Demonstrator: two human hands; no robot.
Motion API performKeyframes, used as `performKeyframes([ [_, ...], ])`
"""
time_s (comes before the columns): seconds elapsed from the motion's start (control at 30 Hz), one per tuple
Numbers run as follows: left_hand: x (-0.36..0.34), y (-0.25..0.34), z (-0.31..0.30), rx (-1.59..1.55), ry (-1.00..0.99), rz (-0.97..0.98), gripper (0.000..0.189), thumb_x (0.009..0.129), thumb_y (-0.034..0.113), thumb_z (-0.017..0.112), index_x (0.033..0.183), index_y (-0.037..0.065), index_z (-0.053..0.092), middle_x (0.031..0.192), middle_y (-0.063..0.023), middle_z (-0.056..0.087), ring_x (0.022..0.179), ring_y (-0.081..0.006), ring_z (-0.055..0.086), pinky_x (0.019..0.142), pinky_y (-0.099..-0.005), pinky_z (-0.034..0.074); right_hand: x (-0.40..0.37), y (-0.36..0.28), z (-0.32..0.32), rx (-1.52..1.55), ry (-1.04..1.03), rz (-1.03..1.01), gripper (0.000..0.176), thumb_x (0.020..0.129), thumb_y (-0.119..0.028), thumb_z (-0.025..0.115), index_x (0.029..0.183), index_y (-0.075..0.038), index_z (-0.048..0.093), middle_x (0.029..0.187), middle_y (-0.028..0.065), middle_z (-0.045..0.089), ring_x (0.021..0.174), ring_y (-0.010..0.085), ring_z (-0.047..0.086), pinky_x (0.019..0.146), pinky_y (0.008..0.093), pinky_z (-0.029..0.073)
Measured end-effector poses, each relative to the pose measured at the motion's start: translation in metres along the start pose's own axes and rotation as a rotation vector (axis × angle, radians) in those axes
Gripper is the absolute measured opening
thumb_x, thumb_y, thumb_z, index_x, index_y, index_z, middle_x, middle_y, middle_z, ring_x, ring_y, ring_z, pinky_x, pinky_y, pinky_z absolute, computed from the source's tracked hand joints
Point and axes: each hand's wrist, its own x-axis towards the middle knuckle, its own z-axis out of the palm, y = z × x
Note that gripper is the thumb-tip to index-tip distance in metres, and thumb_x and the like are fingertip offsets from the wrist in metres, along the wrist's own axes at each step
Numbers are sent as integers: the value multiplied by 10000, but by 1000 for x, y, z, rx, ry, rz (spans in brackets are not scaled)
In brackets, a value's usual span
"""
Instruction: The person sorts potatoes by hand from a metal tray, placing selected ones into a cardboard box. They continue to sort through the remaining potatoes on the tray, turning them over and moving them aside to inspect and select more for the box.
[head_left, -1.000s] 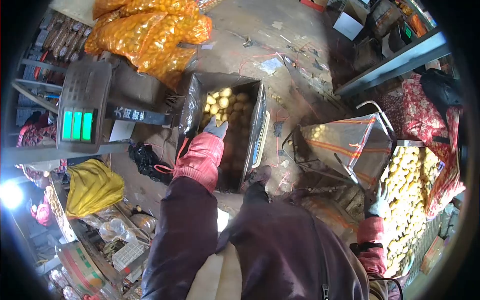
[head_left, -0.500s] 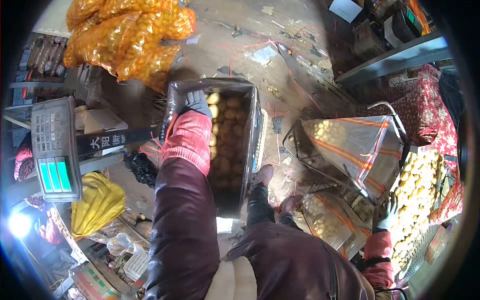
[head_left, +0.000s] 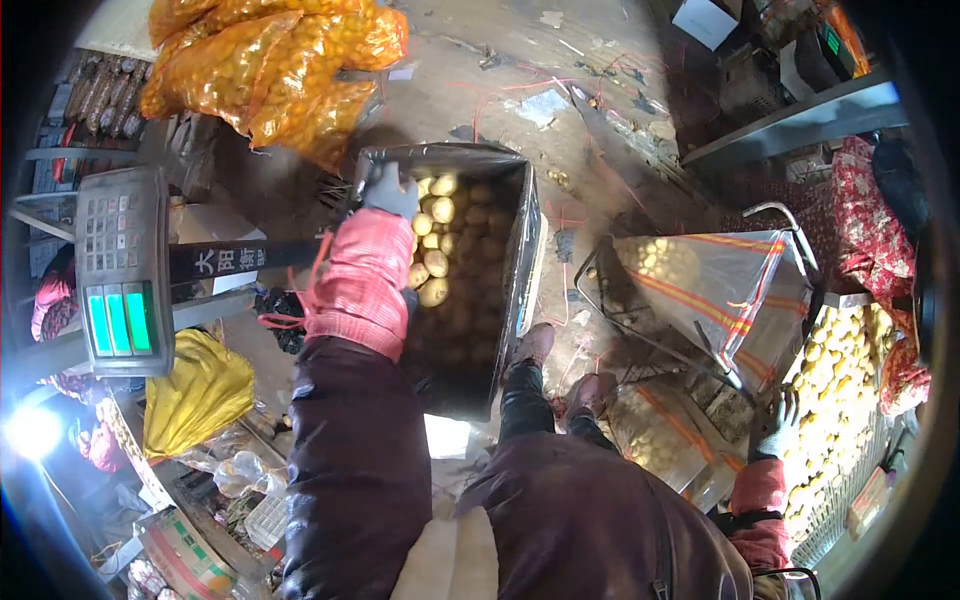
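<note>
My left hand (head_left: 390, 190), in a grey glove, is at the far left corner of a box lined with black plastic (head_left: 512, 250). It is blurred, and I cannot make out whether its fingers grip the rim. Round potatoes (head_left: 437, 262) lie inside the box, brightly lit on the left and shaded on the right. Far to the right, my right hand (head_left: 778, 425), also gloved, rests with fingers stretched out at the near side of a large basket (head_left: 835, 515) heaped with potatoes (head_left: 830, 385). Nothing shows in its grasp.
Left of the box stands a scale display (head_left: 122, 270) with lit green panels, above a yellow sack (head_left: 195, 400). Orange mesh sacks (head_left: 290, 75) lie at the far left. A striped clear bag (head_left: 715, 285) hangs on a metal frame beside the basket. String and scraps litter the floor (head_left: 610, 160).
My left hand has shifted toward the box's left rim, and its fingers no longer lie flat. More potatoes show beside my left sleeve. My right hand stays at the basket; the whole view has shifted slightly.
</note>
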Motion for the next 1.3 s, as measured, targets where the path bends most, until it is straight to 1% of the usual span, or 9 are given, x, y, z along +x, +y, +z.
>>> performKeyframes([
  [0.13,18,23,-55,-83,728,487,355,894,152,604,1210,-9,591,1246,-245,578,1108,-399,592,975,-426,478,8,-7,-11,17,-36,14,412,838,-133,659,1245,-85,612,1266,185,585,1232,412,505,1015,521,445],
  [0.27,-9,40,-56,-556,435,167,294,947,141,586,1209,13,613,1226,-239,606,1110,-345,611,967,-398,479,7,-7,-13,33,-42,68,377,845,-145,652,1215,-82,617,1255,187,587,1236,413,509,1004,528,453],
  [0.4,-95,56,-16,-268,175,390,437,888,226,655,1295,91,573,1236,-212,599,1127,-380,594,940,-450,489,0,-2,-1,21,-58,74,369,862,-186,677,1212,-86,615,1272,186,581,1232,410,505,1017,518,443],
  [0.6,-174,42,19,170,-508,-160,847,833,482,664,1520,127,318,1374,-278,507,1206,-442,559,1018,-477,461,-2,0,-5,30,-66,84,395,829,-172,666,1206,-69,615,1278,176,584,1269,406,490,1029,530,436],
  [0.87,-94,48,178,-828,-182,-571,616,850,251,737,1339,-43,505,1350,-223,554,1218,-268,561,1038,-402,441,6,-7,-10,57,-53,94,401,844,-192,675,1225,-82,619,1267,170,587,1252,393,499,1045,523,424],
  [1.0,-80,123,74,-1553,-123,-311,396,849,177,756,1211,60,646,1156,-20,638,1063,-152,576,958,-314,442,14,-21,-26,53,-93,119,371,870,-207,662,1217,-83,620,1263,156,597,1243,382,508,1044,508,431],
  [1.13,-70,62,123,-970,36,-83,213,944,220,639,1138,157,699,915,-6,668,800,-98,604,642,-250,445,12,-18,-20,42,-67,114,336,874,-208,659,1184,-84,626,1256,155,603,1240,371,517,1029,487,451],
  [1.2,-107,70,81,-43,-36,31,376,928,330,626,1161,39,672,1090,-155,679,972,-321,639,908,-412,494,12,-19,-20,45,-63,121,325,872,-203,659,1171,-81,626,1255,154,603,1238,367,520,1021,482,460],
  [1.3,-109,61,104,83,-267,65,388,924,336,628,1176,42,659,1112,-155,663,988,-322,629,914,-416,490,13,-21,-26,37,-73,109,377,840,-225,689,1183,-78,634,1232,153,617,1242,372,526,1003,504,468],
])
